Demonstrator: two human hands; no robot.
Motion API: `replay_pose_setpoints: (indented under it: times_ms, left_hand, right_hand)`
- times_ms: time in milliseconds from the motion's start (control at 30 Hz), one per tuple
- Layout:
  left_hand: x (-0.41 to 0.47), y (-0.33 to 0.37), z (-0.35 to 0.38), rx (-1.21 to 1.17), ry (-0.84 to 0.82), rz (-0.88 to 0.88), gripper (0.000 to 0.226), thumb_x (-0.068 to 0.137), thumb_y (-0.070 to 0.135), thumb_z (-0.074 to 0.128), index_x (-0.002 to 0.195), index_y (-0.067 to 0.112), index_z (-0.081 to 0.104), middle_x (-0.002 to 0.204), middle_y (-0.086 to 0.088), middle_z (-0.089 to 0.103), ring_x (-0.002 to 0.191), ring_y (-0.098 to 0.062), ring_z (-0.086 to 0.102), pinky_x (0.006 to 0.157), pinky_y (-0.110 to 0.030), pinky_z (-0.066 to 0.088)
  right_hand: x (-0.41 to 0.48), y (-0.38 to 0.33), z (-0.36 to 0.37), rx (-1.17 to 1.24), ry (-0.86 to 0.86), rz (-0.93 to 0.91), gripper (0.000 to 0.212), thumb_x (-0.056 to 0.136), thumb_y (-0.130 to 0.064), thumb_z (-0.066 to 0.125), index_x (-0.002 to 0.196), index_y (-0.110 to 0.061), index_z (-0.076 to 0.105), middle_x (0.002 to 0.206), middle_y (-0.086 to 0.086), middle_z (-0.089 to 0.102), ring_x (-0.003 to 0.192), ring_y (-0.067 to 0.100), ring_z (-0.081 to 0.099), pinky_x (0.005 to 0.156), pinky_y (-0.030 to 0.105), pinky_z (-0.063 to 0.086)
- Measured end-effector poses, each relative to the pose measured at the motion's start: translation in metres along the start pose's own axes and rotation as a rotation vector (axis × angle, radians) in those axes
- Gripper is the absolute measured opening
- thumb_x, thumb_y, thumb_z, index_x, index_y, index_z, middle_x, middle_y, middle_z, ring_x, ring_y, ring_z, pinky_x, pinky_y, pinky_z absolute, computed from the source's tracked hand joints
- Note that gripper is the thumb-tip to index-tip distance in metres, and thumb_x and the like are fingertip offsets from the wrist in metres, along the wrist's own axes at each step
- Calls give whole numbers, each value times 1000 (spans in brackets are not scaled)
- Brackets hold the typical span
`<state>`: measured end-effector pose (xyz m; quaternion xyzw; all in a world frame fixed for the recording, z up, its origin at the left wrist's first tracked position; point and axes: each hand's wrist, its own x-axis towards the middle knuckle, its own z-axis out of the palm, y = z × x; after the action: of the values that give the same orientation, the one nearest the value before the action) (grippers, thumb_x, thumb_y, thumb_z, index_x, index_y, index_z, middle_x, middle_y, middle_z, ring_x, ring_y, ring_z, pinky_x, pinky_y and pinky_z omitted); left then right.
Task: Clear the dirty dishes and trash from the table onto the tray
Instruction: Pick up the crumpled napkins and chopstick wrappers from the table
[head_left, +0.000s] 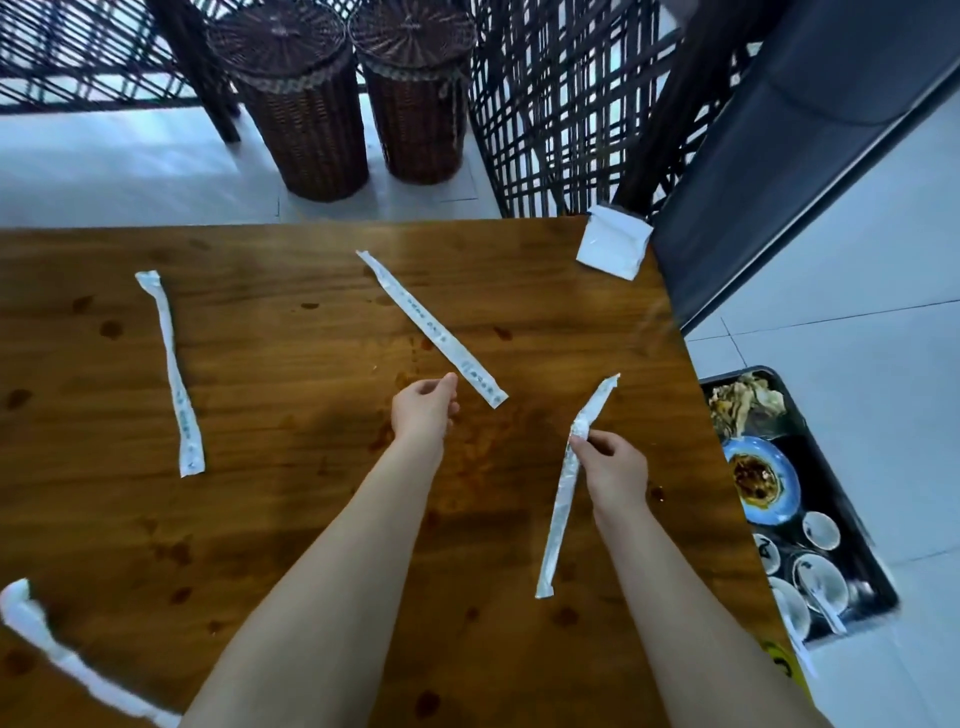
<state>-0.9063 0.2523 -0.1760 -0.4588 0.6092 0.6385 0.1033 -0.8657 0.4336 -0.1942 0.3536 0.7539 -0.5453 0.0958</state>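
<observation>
Table: brown wood grain, darker stain spots. The chopstick wrappers at 10 and 12 o'clock are white with pale blue print. At 4 o'clock, tray black, plate blue, bowls white. Baskets at 12 o'clock: dark brown weave.

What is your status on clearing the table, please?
Right hand pinching a wrapper. Left hand at middle wrapper, grip unclear. Left wrapper, near wrapper, packet lie on table. Tray at right, nothing in the way.
</observation>
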Motion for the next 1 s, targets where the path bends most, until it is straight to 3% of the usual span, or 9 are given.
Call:
replay_pose_setpoints:
  times_ms: [100,233,400,500,600,767,1000]
  left_hand:
    - [15,9,9,-1,56,-8,32,90,28,65,118,12,64,97,-3,66,82,-13,60,69,-21,53]
    - [32,16,20,0,119,-19,31,88,28,68,115,12,65,91,-1,65,81,-14,59,82,-29,55]
    - [50,19,27,38,225,-13,33,89,30,68,115,10,64,106,-6,67,94,-19,64,71,-26,49]
    - [56,21,35,110,284,4,32,90,31,66,114,11,64,104,-5,66,81,-15,57,59,-21,43]
    - [61,20,45,201,303,36,29,90,35,65,110,13,63,87,2,60,65,-9,54,48,-19,40]
    - [68,21,57,333,332,78,22,90,38,63,89,19,53,91,0,66,62,-10,60,55,-23,53]
    - [71,19,64,440,358,126,19,91,32,64,98,16,56,101,-3,67,73,-14,67,52,-21,50]
  right_hand:
    - [6,-18,14,96,-43,-25,21,92,-18,63,112,-13,63,101,1,64,85,9,59,66,16,47]
    - [18,-37,26,169,-158,-49,15,91,-14,64,106,-16,63,95,-1,66,88,13,63,68,19,52]
    - [41,-51,37,179,-205,-45,19,90,-16,66,108,-18,63,100,0,67,94,16,63,72,22,52]
    - [50,-54,43,168,-214,-33,18,90,-16,66,108,-17,64,100,1,67,94,17,63,71,22,52]
    - [57,-56,48,154,-236,-35,18,90,-15,65,108,-16,63,100,1,67,91,15,63,67,20,51]
    - [66,-61,52,119,-276,-59,22,91,-14,64,112,-13,64,102,1,67,93,15,64,73,22,54]
    - [78,-65,48,104,-277,-66,19,91,-15,64,110,-16,63,102,1,66,89,12,64,63,17,50]
